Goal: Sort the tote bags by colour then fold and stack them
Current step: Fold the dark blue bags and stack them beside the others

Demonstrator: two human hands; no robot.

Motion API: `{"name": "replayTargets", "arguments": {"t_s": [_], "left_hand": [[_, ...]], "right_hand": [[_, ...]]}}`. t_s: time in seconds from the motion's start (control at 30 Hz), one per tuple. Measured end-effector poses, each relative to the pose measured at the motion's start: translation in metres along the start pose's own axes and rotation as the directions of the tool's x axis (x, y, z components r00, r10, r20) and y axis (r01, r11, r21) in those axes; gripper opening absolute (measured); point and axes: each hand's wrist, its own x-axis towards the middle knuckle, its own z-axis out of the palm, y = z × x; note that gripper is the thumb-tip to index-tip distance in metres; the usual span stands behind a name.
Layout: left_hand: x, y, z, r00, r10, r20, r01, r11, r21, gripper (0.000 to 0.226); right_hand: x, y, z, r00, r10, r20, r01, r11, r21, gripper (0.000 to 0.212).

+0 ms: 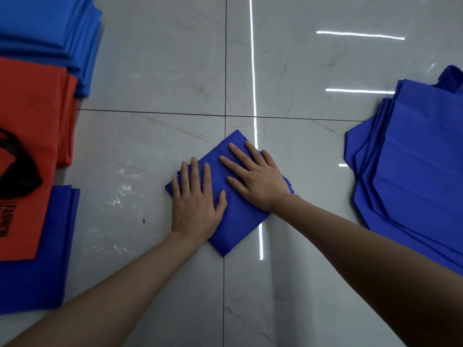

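Left hand (198, 204) and right hand (255, 179) are pressing flat, fingers straight, on the folded blue bag (235, 221); blue bag pile (413, 171) is lying well apart, right.

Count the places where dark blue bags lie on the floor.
3: a right pile, a folded bag at centre under the left hand and right hand, and a left pile partly beneath red bags. Others may be hidden.

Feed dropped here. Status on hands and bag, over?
Both flat: left hand, right hand, pressing folded dark blue bag on floor. Right side: dark blue pile. Nothing in the way.
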Motion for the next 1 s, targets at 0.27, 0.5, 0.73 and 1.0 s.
{"name": "replayTargets", "arguments": {"t_s": [0.27, 0.5, 0.73, 1.0], "left_hand": [[-0.029, -0.006, 0.001, 0.974, 0.216, 0.062, -0.217, 0.976, 0.017, 0.094], [-0.027, -0.003, -0.003, 0.967, 0.155, 0.203, -0.164, 0.986, 0.025, 0.099], [-0.021, -0.004, -0.033, 0.916, 0.117, 0.384, -0.105, 0.993, -0.054, 0.097], [-0.02, -0.083, -0.129, 0.98, 0.185, 0.074, -0.151, 0.934, -0.325, 0.084]], "right_hand": [[-0.004, 0.0, -0.011, 1.0, 0.022, -0.01, -0.02, 0.994, 0.109, 0.053], [-0.05, -0.008, 0.01, 0.898, 0.399, -0.186, -0.383, 0.916, 0.115, 0.061], [-0.015, 0.005, -0.054, 0.775, 0.475, 0.417, -0.611, 0.397, 0.684, 0.028], [-0.026, -0.048, -0.123, 0.969, 0.108, 0.224, -0.248, 0.475, 0.844, 0.02]]}}
